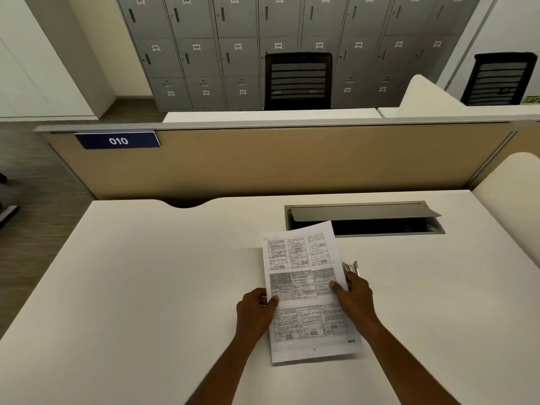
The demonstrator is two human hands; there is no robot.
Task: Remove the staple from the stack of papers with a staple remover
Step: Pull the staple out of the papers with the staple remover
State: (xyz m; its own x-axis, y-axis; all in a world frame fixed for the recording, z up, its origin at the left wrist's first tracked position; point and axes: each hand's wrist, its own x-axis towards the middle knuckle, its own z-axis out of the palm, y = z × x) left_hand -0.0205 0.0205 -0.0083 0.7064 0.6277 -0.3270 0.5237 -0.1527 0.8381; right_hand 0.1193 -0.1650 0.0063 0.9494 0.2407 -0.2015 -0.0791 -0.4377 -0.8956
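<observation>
The stack of papers [306, 290] is held over the white desk [146, 287] in front of the person. Its long axis runs away from the body, with the far end leaning slightly to the person's left. In the head view its far right corner overlaps the near rim of the open cable hatch [365, 213].

Both hands pinch the stack about halfway along its length. The left hand [257, 311] is at the stack's left edge, thumb on the printed face and fingers curled beneath. The right hand [355, 293] is at the stack's right edge in the same way, thumb on top and the other fingers behind the sheets. Both forearms reach forward from the near side of the stack, roughly along its length.

A small shiny metal object, most likely the staple remover [350, 267], shows just beside the stack's right edge, immediately beyond the right hand's fingers. It is unclear whether those fingers touch it or whether it simply lies on the desk.

The staple itself is too small to make out. It probably sits at one of the stack's far corners, beyond both hands.

The right hand is much the nearer to the tool, so it would likely take it. The left hand would then have to hold the stack alone.
</observation>
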